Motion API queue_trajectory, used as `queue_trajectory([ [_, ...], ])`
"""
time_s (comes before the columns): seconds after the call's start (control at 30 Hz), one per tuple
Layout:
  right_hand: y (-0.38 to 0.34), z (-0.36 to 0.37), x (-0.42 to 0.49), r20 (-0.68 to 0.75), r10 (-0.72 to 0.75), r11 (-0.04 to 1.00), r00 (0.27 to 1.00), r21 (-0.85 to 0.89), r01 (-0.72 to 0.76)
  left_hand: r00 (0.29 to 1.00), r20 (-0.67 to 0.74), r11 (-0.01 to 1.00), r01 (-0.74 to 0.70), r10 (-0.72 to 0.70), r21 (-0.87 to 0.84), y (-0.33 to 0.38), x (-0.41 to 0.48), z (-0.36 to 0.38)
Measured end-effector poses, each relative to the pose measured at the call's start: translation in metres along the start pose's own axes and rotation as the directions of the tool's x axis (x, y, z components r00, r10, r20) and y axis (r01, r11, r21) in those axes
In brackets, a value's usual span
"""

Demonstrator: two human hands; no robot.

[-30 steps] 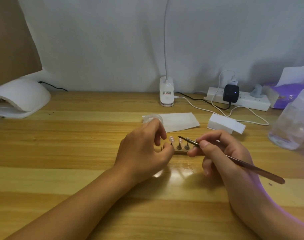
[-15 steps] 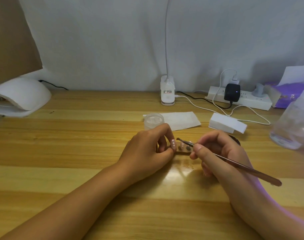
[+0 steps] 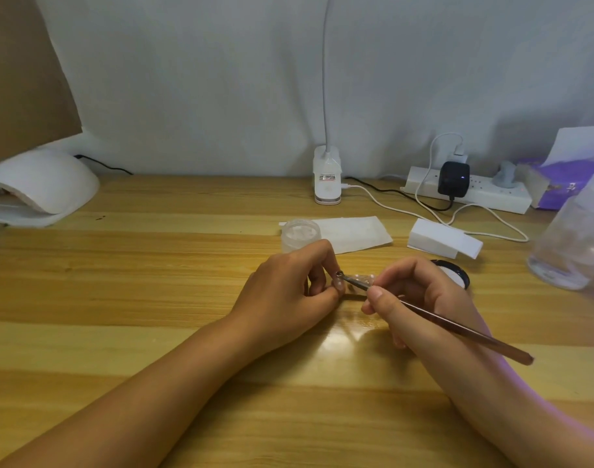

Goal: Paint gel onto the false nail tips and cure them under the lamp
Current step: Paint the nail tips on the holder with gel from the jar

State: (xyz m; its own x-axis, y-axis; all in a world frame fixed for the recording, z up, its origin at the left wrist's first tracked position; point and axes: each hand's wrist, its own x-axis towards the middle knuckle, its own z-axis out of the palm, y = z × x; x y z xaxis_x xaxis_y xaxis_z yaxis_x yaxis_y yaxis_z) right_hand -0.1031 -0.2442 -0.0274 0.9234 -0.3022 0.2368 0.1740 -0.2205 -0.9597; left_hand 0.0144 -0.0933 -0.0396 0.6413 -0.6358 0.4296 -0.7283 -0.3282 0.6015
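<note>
The tabletop (image 3: pixel 120 298) was varnished wood, glossy, with glare at 6 o'clock. At 9 o'clock the lamp (image 3: pixel 45 184) was smooth white plastic. The jar (image 3: pixel 300 233) and the bottle (image 3: pixel 572 241) at 3 o'clock were frosted, translucent plastic. The paper (image 3: pixel 353 233) was matt white. The brush (image 3: pixel 440 320) had a glossy brown handle and a metal ferrule (image 3: pixel 354 282). The nail tip (image 3: pixel 338 284) looked like pale plastic. The cardboard (image 3: pixel 22 79) at 10 o'clock was matt brown.

Left hand (image 3: pixel 288 295) pinches a nail tip (image 3: pixel 338 284); right hand (image 3: pixel 424 298) grips the brush (image 3: pixel 457 327).
</note>
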Motion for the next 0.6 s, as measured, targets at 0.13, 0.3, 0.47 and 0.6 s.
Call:
queue_trajectory([
  [0.13, 0.0005, -0.0014, 0.0001, 0.027, -0.005, 0.998, 1.0, -0.062, 0.007, 1.0, 0.009, 1.0, 0.007, -0.007, -0.005, 0.0015, -0.0005, 0.0],
  [0.3, 0.0006, -0.0034, 0.0016, 0.054, 0.012, 0.998, 0.998, -0.06, -0.009, 1.0, 0.012, 1.0, 0.014, -0.014, -0.002, 0.0019, 0.0003, -0.0018],
  [0.47, 0.0014, -0.0027, 0.0011, 0.007, -0.006, 1.0, 1.0, 0.007, 0.006, 1.0, 0.0, 1.0, 0.014, -0.014, -0.007, 0.002, -0.0002, -0.0008],
  [0.6, 0.0016, -0.0014, 0.0008, -0.001, -0.015, 0.999, 1.0, -0.028, 0.015, 1.0, 0.003, 1.0, 0.016, -0.016, -0.009, 0.0021, 0.0004, -0.0013],
])
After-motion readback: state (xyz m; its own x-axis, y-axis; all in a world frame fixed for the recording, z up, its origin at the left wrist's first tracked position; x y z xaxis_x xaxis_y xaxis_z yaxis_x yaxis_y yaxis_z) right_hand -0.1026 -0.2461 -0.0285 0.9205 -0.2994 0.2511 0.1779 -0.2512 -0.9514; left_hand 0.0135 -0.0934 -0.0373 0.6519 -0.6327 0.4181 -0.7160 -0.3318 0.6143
